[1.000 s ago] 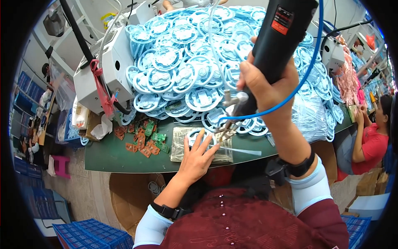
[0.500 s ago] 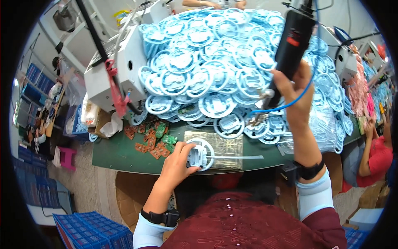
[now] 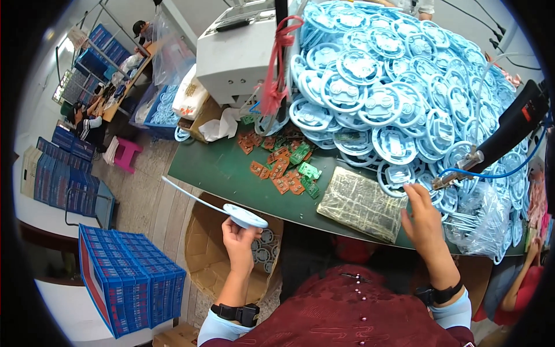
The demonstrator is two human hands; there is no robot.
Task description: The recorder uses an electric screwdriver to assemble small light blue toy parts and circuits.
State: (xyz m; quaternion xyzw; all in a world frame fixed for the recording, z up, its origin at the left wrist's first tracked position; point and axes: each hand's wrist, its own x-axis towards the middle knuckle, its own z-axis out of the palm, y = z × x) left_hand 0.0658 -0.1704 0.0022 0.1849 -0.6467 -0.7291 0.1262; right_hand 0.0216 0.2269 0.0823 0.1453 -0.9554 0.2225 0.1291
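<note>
My left hand (image 3: 238, 240) grips a light-blue plastic toy steering wheel (image 3: 245, 217) by its rim, tilted nearly edge-on. A long thin pale rod sticks out from it toward the upper left. Below this hand stands a cardboard box (image 3: 202, 254) with several round parts inside. My right hand (image 3: 424, 222) is open, fingers stretched and thumb apart, at the near edge of the heap. Its fingertips reach a light-blue wheel (image 3: 398, 173) there; whether they touch it I cannot tell. A black electric screwdriver (image 3: 511, 127) hangs, tilted, to the right of that hand, not held.
A large heap of light-blue wheels (image 3: 370, 63) covers the green table (image 3: 214, 168). Orange and green circuit boards (image 3: 283, 165) lie beside a tape-wrapped slab (image 3: 361, 202). A grey machine (image 3: 240, 63) stands behind. Blue crates (image 3: 133, 277) are stacked at left; a person in red sits far right.
My left hand has carried the wheel left, off the slab and over the box. My right hand has let go of the screwdriver and come down to the heap. The view has swung left.
</note>
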